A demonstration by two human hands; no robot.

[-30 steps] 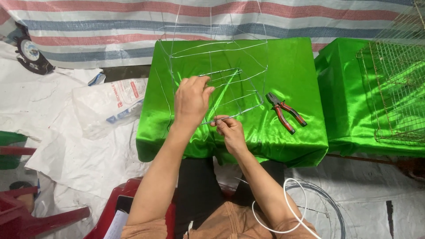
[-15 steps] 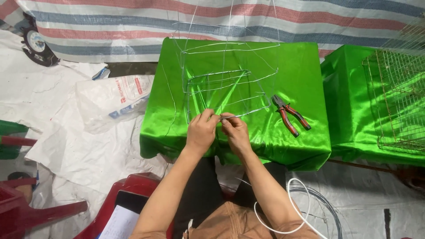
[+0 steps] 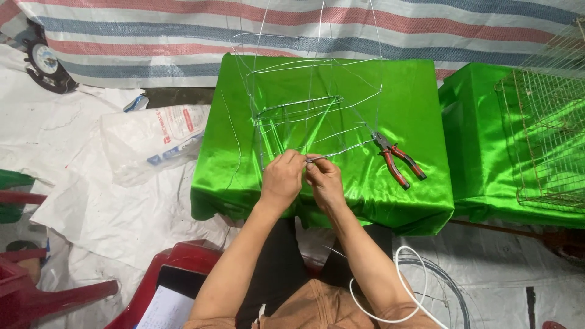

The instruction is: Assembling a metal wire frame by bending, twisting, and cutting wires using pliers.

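Observation:
A frame of thin bent wire [image 3: 308,116] stands on a table draped in shiny green cloth [image 3: 244,170], its strands rising past the far edge. My left hand [image 3: 281,178] and my right hand [image 3: 323,181] meet at the frame's near edge. Both pinch the same wire strand [image 3: 341,150] between fingertips, close together. Red-handled pliers [image 3: 397,159] lie on the cloth just right of my right hand, untouched.
A second green-draped table [image 3: 475,140] at the right carries a wire mesh cage [image 3: 548,140]. A clear plastic bag [image 3: 152,141] lies on white sheeting at the left. Red plastic chairs [image 3: 36,295] stand at lower left. Coiled wire and white cable [image 3: 420,286] lie by my right arm.
My left hand came down from the middle of the frame to its near edge and joined my right hand on the wire. The view shifted slightly.

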